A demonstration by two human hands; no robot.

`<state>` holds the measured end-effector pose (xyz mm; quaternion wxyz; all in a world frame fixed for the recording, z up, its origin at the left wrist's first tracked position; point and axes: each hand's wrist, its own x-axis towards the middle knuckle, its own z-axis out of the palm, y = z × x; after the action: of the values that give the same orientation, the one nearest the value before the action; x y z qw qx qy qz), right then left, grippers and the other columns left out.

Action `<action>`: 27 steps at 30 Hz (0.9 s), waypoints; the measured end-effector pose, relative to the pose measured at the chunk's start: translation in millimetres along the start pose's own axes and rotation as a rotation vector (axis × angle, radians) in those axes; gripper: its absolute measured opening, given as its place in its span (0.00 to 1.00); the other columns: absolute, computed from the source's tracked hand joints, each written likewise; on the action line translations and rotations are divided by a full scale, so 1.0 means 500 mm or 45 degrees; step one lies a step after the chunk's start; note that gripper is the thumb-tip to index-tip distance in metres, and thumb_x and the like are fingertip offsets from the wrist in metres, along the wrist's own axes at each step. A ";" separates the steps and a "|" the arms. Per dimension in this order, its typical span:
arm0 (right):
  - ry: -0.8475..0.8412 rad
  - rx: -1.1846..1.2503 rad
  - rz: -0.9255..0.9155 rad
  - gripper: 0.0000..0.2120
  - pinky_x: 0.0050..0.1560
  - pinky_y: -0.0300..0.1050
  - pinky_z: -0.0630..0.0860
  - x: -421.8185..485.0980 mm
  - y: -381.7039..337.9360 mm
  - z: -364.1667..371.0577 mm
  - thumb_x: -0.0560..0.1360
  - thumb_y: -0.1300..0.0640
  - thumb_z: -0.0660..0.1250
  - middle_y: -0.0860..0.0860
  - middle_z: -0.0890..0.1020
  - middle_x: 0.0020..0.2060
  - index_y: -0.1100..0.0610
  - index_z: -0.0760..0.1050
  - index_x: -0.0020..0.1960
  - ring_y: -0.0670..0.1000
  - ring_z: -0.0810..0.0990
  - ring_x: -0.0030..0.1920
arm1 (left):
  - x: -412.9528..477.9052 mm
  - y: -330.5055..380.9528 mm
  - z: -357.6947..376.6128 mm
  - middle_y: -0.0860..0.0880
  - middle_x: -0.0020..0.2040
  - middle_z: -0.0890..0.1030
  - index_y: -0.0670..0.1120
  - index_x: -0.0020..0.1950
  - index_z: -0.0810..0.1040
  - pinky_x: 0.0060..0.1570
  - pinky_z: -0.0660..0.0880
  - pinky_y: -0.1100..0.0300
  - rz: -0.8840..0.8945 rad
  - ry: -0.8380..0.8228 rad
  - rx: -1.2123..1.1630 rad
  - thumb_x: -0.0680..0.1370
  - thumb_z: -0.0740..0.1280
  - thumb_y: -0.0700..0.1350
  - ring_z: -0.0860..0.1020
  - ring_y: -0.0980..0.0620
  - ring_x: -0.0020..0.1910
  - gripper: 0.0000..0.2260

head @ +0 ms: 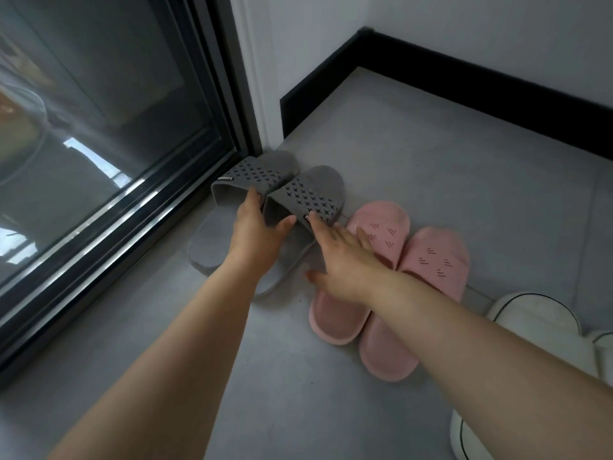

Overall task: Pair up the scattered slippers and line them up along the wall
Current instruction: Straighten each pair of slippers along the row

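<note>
Two grey slippers lie side by side by the door frame, toes toward the wall: the left grey slipper (252,175) and the right grey slipper (311,194). My left hand (257,234) reaches between their straps, thumb in one opening and fingers in the other, gripping both. My right hand (345,260) lies flat and spread, touching the right grey slipper's outer side and covering part of the left pink slipper (378,234). The right pink slipper (431,260) lies against its mate.
A glass sliding door (99,144) with a dark frame runs along the left. A white wall with black skirting (464,84) bounds the far side. White slippers (537,323) lie at the right edge. Grey floor (464,167) stretches toward the skirting.
</note>
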<state>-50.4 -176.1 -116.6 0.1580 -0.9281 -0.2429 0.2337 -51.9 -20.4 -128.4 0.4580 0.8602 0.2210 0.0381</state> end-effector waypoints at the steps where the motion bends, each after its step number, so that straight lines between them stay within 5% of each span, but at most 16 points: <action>1: 0.038 0.025 0.015 0.43 0.73 0.56 0.40 -0.011 0.005 0.001 0.74 0.45 0.62 0.51 0.47 0.77 0.49 0.34 0.74 0.56 0.46 0.76 | -0.010 0.004 0.002 0.44 0.70 0.66 0.46 0.71 0.60 0.67 0.64 0.50 0.022 0.087 0.079 0.72 0.69 0.48 0.65 0.44 0.69 0.31; 4: 0.313 0.114 0.144 0.41 0.74 0.56 0.45 -0.066 0.052 0.003 0.72 0.47 0.65 0.54 0.50 0.77 0.50 0.44 0.76 0.59 0.49 0.75 | -0.040 0.025 0.010 0.45 0.66 0.71 0.47 0.70 0.63 0.64 0.65 0.53 0.256 0.223 0.114 0.72 0.69 0.43 0.67 0.46 0.65 0.28; 8: 0.490 0.198 0.530 0.39 0.74 0.53 0.51 -0.173 0.167 0.000 0.71 0.48 0.68 0.55 0.55 0.76 0.52 0.53 0.75 0.58 0.54 0.75 | -0.062 0.067 0.066 0.48 0.65 0.74 0.47 0.68 0.69 0.56 0.65 0.66 0.459 -0.314 0.275 0.71 0.70 0.41 0.73 0.48 0.63 0.26; 11: 0.431 0.527 0.595 0.39 0.71 0.50 0.61 -0.228 0.209 0.008 0.71 0.54 0.70 0.55 0.62 0.73 0.54 0.52 0.75 0.56 0.63 0.72 | -0.068 0.077 0.121 0.46 0.72 0.66 0.47 0.72 0.63 0.64 0.59 0.65 0.456 -0.584 0.496 0.70 0.69 0.39 0.66 0.48 0.70 0.31; 15: 0.441 0.725 0.616 0.35 0.65 0.54 0.70 -0.246 0.223 0.018 0.74 0.60 0.66 0.56 0.72 0.66 0.51 0.52 0.74 0.55 0.73 0.64 | -0.071 0.087 0.151 0.46 0.72 0.67 0.47 0.70 0.67 0.66 0.58 0.64 0.447 -0.528 0.465 0.75 0.65 0.40 0.68 0.48 0.69 0.23; 19: 0.423 0.790 0.593 0.36 0.67 0.55 0.68 -0.247 0.235 0.016 0.74 0.61 0.65 0.55 0.71 0.67 0.51 0.49 0.75 0.55 0.72 0.67 | -0.077 0.086 0.158 0.45 0.70 0.70 0.45 0.68 0.70 0.64 0.59 0.65 0.438 -0.493 0.405 0.76 0.63 0.40 0.69 0.47 0.68 0.19; 27: 0.434 0.623 0.581 0.35 0.60 0.53 0.73 -0.241 0.238 0.011 0.74 0.59 0.65 0.56 0.75 0.62 0.53 0.48 0.74 0.59 0.76 0.57 | -0.070 0.084 0.162 0.45 0.70 0.70 0.46 0.68 0.70 0.70 0.62 0.57 0.392 -0.519 0.420 0.76 0.64 0.40 0.69 0.46 0.68 0.19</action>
<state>-101.8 -337.3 -126.4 0.3572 -0.9187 0.0628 0.1563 -47.5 -117.5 -136.7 0.3357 0.9363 -0.0052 -0.1028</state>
